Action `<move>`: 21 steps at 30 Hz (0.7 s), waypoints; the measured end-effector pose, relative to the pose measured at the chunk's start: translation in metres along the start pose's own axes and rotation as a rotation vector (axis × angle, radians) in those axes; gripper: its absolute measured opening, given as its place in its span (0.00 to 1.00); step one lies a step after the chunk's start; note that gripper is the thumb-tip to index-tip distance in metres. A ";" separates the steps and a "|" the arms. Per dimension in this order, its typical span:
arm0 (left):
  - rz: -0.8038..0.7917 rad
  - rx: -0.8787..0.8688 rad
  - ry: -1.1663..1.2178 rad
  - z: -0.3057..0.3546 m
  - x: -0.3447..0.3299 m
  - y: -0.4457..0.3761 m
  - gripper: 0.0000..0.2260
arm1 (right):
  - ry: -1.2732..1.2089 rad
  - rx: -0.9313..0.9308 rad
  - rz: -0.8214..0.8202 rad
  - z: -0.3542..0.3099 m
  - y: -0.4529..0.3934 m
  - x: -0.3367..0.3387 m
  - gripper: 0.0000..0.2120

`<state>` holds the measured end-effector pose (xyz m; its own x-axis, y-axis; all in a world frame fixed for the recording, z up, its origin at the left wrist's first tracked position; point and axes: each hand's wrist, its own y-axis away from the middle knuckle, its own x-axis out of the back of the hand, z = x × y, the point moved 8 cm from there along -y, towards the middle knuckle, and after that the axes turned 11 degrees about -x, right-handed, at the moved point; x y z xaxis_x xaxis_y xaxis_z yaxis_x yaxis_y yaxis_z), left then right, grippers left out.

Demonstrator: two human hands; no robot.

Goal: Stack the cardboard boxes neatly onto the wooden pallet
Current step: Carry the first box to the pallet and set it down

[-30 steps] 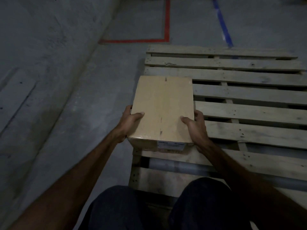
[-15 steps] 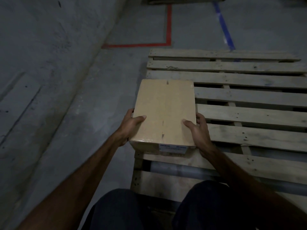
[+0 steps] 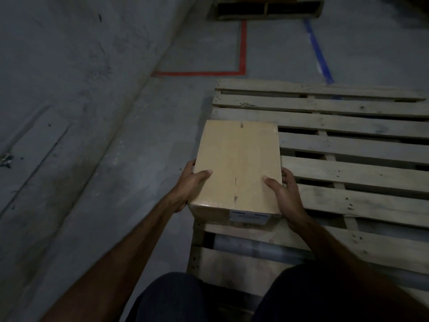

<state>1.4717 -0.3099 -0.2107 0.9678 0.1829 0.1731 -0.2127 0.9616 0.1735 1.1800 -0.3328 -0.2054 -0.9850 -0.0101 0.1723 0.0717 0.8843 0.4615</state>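
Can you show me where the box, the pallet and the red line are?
box (image 3: 236, 163): head view, middle of its top.
pallet (image 3: 348, 175): head view, a bare slat.
red line (image 3: 197, 73): head view, its floor stripe.

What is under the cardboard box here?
The cardboard box sits over the wooden pallet's near left corner, gripped by the left hand and right hand. Slats show around it; whether its base touches them is hidden.

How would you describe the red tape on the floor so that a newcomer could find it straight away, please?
Start at the wooden pallet and look past its far left corner. On the grey concrete lies the red tape, bent into an L-shaped corner. The only other floor line, the blue tape, is one straight diagonal stripe further right.
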 end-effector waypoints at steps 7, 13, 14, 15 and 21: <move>-0.017 -0.003 0.003 0.003 -0.004 0.001 0.25 | 0.055 -0.013 -0.020 0.001 -0.005 0.005 0.30; -0.056 0.008 0.001 0.002 -0.003 0.000 0.29 | 0.138 -0.007 -0.055 0.000 -0.012 0.006 0.29; -0.072 0.011 -0.006 0.002 -0.002 0.001 0.31 | 0.158 0.005 -0.062 -0.003 -0.012 0.004 0.29; -0.091 0.016 -0.014 0.002 -0.002 0.002 0.33 | 0.187 0.026 -0.055 -0.006 -0.013 0.002 0.29; -0.148 -0.009 -0.063 0.005 0.000 0.002 0.30 | 0.451 0.168 0.162 -0.030 -0.012 -0.016 0.38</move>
<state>1.4704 -0.3085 -0.2054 0.9779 0.0264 0.2073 -0.0673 0.9790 0.1926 1.1993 -0.3576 -0.1875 -0.7946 -0.0345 0.6061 0.1548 0.9538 0.2573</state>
